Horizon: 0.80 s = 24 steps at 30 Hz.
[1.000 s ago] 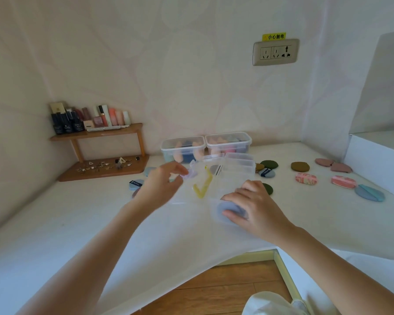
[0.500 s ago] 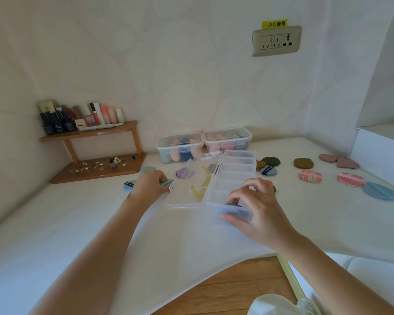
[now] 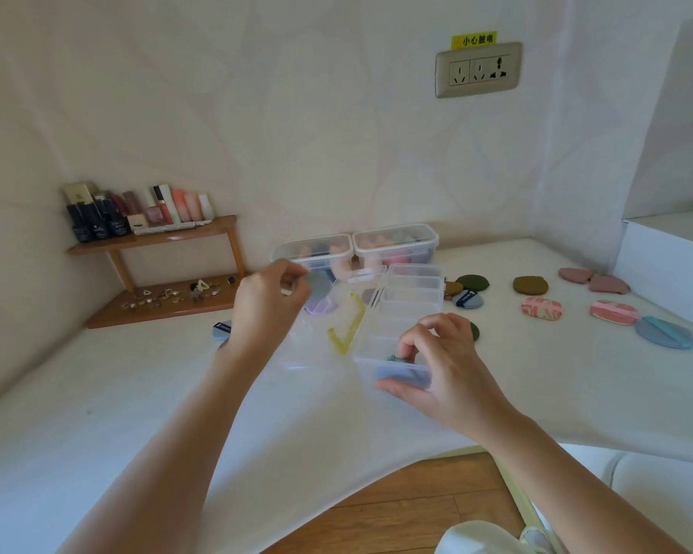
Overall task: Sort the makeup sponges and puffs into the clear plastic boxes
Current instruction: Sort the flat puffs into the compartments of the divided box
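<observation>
Puff (image 3: 318, 288) in grip of left hand (image 3: 267, 307) — right hand (image 3: 455, 379) around box (image 3: 413, 290)

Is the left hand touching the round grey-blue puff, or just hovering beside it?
Touching. The head view shows the left hand pinching the round grey-blue puff by its edge, fingers overlapping it with no gap.

A home vanity corner: cosmetics bottles (image 3: 137, 211) on a wooden shelf (image 3: 153, 237), wallpapered wall (image 3: 297, 113).
</observation>
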### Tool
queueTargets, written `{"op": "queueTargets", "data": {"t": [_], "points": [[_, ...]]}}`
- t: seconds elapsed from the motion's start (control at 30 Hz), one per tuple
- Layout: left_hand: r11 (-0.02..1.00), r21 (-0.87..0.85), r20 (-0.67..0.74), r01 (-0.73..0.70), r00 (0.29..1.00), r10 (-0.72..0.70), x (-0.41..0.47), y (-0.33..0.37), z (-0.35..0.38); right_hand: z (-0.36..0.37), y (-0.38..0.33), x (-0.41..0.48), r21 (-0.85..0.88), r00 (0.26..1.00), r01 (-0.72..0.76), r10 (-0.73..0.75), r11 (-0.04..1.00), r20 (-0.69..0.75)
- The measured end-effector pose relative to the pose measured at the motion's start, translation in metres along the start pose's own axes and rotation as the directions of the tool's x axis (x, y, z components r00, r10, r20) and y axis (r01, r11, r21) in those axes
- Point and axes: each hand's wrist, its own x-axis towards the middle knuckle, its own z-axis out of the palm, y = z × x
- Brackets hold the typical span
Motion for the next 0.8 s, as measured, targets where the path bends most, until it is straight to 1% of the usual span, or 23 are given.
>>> {"op": "queueTargets", "data": {"t": [0.03, 0.07, 0.1, 0.13, 0.2, 0.27, 0.43, 0.57, 0.7, 0.8], "points": [[0.996, -0.088, 0.010, -0.031, 0.999, 0.032, -0.003, 0.018, -0.004, 0.000, 0.000, -0.001, -0.004, 1.000, -0.007, 0.007, 1.000, 0.004], [0.984, -0.172, 0.069, -0.056, 0.995, 0.068, -0.006, 0.035, -0.006, 0.001, 0.000, -0.002, -0.008, 1.000, -0.016, 0.016, 1.000, 0.007], [0.970, -0.235, 0.161, -0.067, 0.981, 0.106, -0.010, 0.047, -0.006, 0.001, 0.000, -0.002, -0.010, 1.000, -0.026, 0.027, 1.000, 0.010], [0.963, -0.261, 0.267, -0.071, 0.953, 0.143, -0.015, 0.054, -0.004, 0.001, 0.001, -0.002, -0.008, 0.999, -0.037, 0.037, 0.999, 0.012], [0.968, -0.228, 0.431, -0.102, 0.881, 0.194, -0.022, 0.058, 0.004, 0.002, 0.001, -0.002, 0.013, 0.998, -0.060, 0.060, 0.998, 0.012], [0.974, -0.192, 0.495, -0.121, 0.845, 0.203, -0.026, 0.056, 0.010, 0.002, 0.001, -0.001, 0.039, 0.997, -0.080, 0.079, 0.996, 0.007], [0.971, -0.219, 0.572, -0.100, 0.793, 0.211, -0.027, 0.052, 0.009, 0.002, 0.000, -0.001, 0.043, 0.997, -0.082, 0.081, 0.996, 0.008], [0.965, -0.162, 0.576, -0.205, 0.775, 0.261, -0.031, 0.055, 0.013, 0.000, -0.001, -0.001, 0.037, 0.993, -0.120, 0.120, 0.992, 0.003], [0.954, -0.183, 0.577, -0.239, 0.759, 0.301, -0.035, 0.061, 0.016, -0.001, -0.004, 0.000, 0.030, 0.987, -0.161, 0.162, 0.986, -0.021], [0.941, -0.191, 0.538, -0.279, 0.772, 0.338, -0.037, 0.064, 0.019, 0.000, -0.003, 0.001, 0.022, 0.984, -0.173, 0.174, 0.985, -0.038]]}}
